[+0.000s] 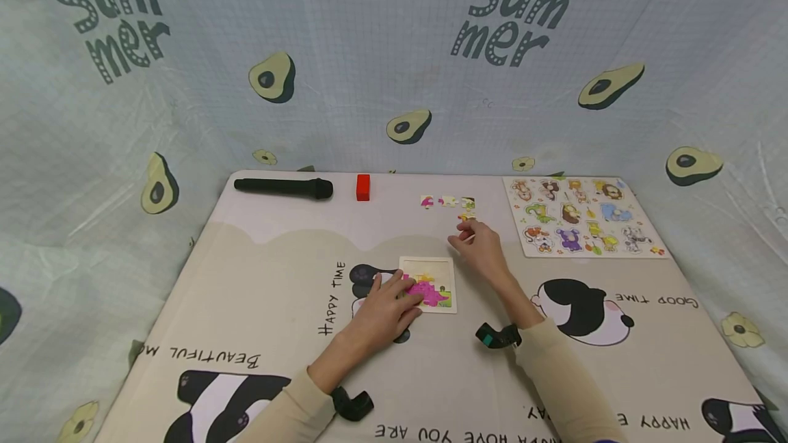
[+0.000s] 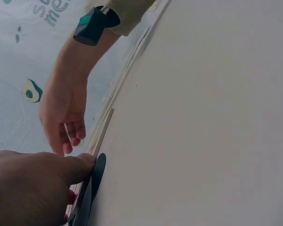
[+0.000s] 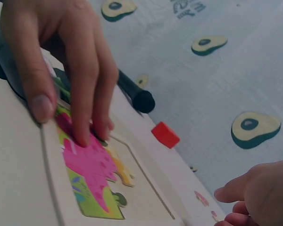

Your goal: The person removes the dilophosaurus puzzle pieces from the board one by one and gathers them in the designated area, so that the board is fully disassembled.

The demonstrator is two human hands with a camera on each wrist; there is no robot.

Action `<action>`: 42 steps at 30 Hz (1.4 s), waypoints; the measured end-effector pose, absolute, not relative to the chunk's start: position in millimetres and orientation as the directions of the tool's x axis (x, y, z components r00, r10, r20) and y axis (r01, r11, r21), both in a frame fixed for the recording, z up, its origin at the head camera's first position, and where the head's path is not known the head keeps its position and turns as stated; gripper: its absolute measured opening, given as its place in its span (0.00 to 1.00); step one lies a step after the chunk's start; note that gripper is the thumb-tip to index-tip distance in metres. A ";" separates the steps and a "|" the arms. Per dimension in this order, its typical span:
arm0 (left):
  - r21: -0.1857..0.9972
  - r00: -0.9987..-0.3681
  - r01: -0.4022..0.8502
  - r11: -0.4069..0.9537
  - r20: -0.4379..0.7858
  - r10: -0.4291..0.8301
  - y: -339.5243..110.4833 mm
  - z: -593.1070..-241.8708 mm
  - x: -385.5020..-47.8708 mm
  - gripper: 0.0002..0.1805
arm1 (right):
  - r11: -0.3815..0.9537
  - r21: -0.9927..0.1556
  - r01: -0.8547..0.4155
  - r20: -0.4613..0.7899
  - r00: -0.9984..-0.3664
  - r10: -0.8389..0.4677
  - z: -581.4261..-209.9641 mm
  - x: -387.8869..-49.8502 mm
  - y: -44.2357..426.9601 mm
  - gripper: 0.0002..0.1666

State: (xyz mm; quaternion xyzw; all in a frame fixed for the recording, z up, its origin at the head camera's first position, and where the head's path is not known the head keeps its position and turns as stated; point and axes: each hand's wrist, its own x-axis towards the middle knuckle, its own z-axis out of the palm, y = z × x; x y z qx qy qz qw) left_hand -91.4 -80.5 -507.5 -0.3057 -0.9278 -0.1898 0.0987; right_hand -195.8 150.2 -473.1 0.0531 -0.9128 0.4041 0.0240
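A small square puzzle tray point(image 1: 454, 286) lies in the middle of the table, its lower part filled with pieces showing a pink dinosaur point(image 1: 429, 294). My left hand point(image 1: 380, 307) rests on its left side. In the right wrist view, the left fingers point(image 3: 82, 94) touch the pink pieces, while the thumb lies at the tray's rim point(image 3: 51, 174). Beyond the tray, my right hand point(image 1: 483, 251) hovers with bent fingers beside a loose puzzle piece point(image 1: 466, 215). No piece shows between those fingers in the right wrist view. More loose pieces point(image 1: 447, 202) lie in a row behind it.
At the back left lie a black microphone-shaped object point(image 1: 283, 187) and a red block point(image 1: 363, 187). A board with cartoon animals point(image 1: 575, 217) occupies the back right. Patterned cloth point(image 1: 345, 87) hangs around the table's back and sides.
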 end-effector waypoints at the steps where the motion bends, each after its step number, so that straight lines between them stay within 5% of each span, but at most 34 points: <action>1: 0.294 -0.793 0.605 0.740 0.302 0.529 -80.6 -507.4 -91.5 0.17 | 0.669 -0.733 -0.125 0.084 -0.992 -0.093 -472.6 -193.9 149.2 0.23; 27: 0.289 -0.797 0.601 0.745 0.287 0.532 -80.7 -507.3 -91.2 0.17 | 0.731 -0.619 -0.288 0.023 -0.937 -0.349 -476.9 -153.3 131.7 0.14; 42: 0.286 -0.793 0.607 0.742 0.282 0.540 -80.7 -506.3 -91.8 0.17 | 0.744 -0.612 -0.268 -0.036 -0.930 -0.365 -478.3 -144.8 126.8 0.11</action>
